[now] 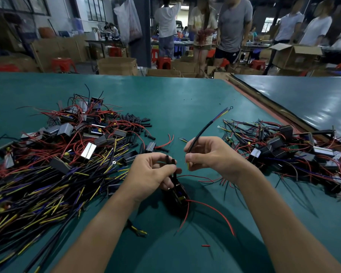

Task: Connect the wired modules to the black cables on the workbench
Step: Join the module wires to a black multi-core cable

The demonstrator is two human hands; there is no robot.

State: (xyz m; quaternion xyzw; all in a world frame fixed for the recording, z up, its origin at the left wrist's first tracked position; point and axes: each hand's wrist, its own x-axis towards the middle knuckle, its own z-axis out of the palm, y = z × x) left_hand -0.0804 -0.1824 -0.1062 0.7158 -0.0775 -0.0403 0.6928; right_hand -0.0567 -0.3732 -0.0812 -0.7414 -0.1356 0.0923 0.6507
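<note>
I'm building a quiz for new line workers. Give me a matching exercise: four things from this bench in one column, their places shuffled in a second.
1 black cable
2 wired module
3 red scrap
4 short black tubes

a lying alone on the mat
b in the left hand
c beside the left pile
d in the right hand

Pairs: 1-d, 2-b, 3-a, 4-c

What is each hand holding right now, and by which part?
The left hand pinches the black leads just above the wired module. The right hand pinches a black cable near its lower end, above its yellow wire tip.
</note>
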